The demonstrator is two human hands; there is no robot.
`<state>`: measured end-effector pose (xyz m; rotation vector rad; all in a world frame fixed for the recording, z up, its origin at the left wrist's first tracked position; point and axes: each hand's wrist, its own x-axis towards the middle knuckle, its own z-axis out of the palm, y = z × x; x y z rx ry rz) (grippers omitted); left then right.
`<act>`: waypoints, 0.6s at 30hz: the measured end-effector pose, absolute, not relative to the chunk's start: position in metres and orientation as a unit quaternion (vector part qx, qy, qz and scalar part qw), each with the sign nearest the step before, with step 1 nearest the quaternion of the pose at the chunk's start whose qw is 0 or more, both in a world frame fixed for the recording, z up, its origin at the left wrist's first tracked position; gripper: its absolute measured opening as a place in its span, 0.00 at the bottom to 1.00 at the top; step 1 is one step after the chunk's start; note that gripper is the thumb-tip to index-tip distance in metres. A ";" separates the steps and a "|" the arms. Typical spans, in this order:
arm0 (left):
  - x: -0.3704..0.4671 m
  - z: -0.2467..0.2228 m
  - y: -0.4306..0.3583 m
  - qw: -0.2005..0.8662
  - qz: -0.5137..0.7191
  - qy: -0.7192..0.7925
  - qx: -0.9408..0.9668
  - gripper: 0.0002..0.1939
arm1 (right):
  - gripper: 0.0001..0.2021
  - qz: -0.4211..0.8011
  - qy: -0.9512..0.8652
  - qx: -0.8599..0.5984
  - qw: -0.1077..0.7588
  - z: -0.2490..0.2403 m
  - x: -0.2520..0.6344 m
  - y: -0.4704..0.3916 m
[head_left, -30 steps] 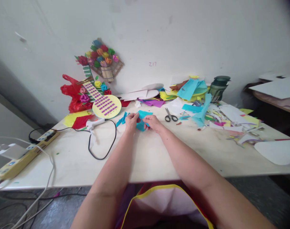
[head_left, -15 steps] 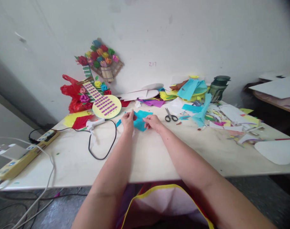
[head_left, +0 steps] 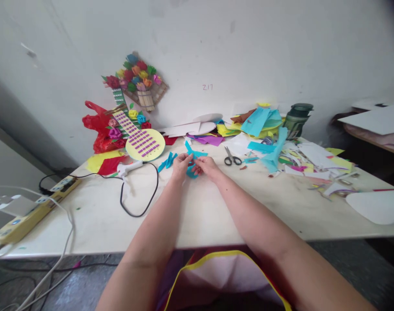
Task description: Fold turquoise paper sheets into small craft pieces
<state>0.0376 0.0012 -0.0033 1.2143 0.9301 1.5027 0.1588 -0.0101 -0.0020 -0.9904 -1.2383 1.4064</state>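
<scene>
A piece of blue crepe-like paper (head_left: pixel 199 153) is pinched between my two hands over the middle of the table. My left hand (head_left: pixel 181 166) is closed on its left side, and my right hand (head_left: pixel 206 166) grips it from the right. The fingertips of both hands nearly meet, and they hide part of the paper. Beside my left hand lie some narrow blue paper strips (head_left: pixel 167 161). To the right of my right hand rest black-handled scissors (head_left: pixel 231 158).
On the left are a glue gun (head_left: pixel 128 168) with a looped black cord, a power strip (head_left: pixel 38 207) and a yellow paper guitar (head_left: pixel 145 144). Paper scraps (head_left: pixel 313 162) cover the right side, near a green bottle (head_left: pixel 297 120). Coloured sheets (head_left: pixel 258 123) pile against the wall.
My hands have come closer together, the left one moving right. The blue paper, spread flat between them before, is now gathered and folded. More of the strips on the left shows.
</scene>
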 end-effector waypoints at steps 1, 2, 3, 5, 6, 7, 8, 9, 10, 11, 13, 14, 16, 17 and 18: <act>0.038 -0.003 0.001 0.481 0.616 0.381 0.494 0.21 | 0.13 0.578 -0.514 -0.412 0.482 -0.003 0.158 -0.010; 0.038 -0.002 0.000 0.483 0.616 0.380 0.492 0.20 | 0.12 0.576 -0.519 -0.417 0.475 -0.003 0.157 -0.011; 0.038 -0.002 0.000 0.484 0.616 0.378 0.493 0.20 | 0.12 0.573 -0.525 -0.420 0.468 -0.003 0.156 -0.011; 0.037 -0.003 0.001 0.483 0.619 0.377 0.492 0.20 | 0.12 0.568 -0.540 -0.423 0.454 -0.003 0.155 -0.012; 0.037 -0.003 0.001 0.482 0.622 0.377 0.489 0.20 | 0.11 0.566 -0.548 -0.425 0.446 -0.003 0.156 -0.013; 0.036 -0.003 0.002 0.479 0.627 0.380 0.483 0.20 | 0.11 0.565 -0.556 -0.425 0.437 -0.003 0.156 -0.013; 0.034 -0.003 0.003 0.474 0.634 0.384 0.476 0.21 | 0.11 0.566 -0.565 -0.424 0.425 -0.002 0.157 -0.013; 0.033 -0.003 0.004 0.468 0.640 0.390 0.468 0.21 | 0.10 0.568 -0.572 -0.425 0.413 -0.001 0.159 -0.014; 0.032 -0.003 0.005 0.462 0.645 0.396 0.463 0.21 | 0.09 0.570 -0.577 -0.423 0.404 0.000 0.161 -0.014; 0.030 -0.002 0.005 0.457 0.646 0.401 0.461 0.21 | 0.08 0.576 -0.581 -0.422 0.391 0.002 0.164 -0.014; 0.028 -0.001 0.005 0.457 0.637 0.404 0.471 0.21 | 0.07 0.581 -0.563 -0.430 0.401 0.004 0.169 -0.013; 0.027 0.000 0.005 0.461 0.625 0.402 0.484 0.21 | 0.07 0.576 -0.546 -0.434 0.427 0.005 0.172 -0.012; 0.027 0.000 0.002 0.473 0.587 0.399 0.522 0.20 | 0.09 0.563 -0.506 -0.441 0.482 0.006 0.176 -0.011; 0.028 0.001 0.001 0.478 0.562 0.399 0.545 0.20 | 0.09 0.558 -0.490 -0.438 0.506 0.005 0.177 -0.009; 0.028 0.001 -0.001 0.481 0.535 0.399 0.569 0.20 | 0.10 0.555 -0.480 -0.430 0.526 0.004 0.177 -0.008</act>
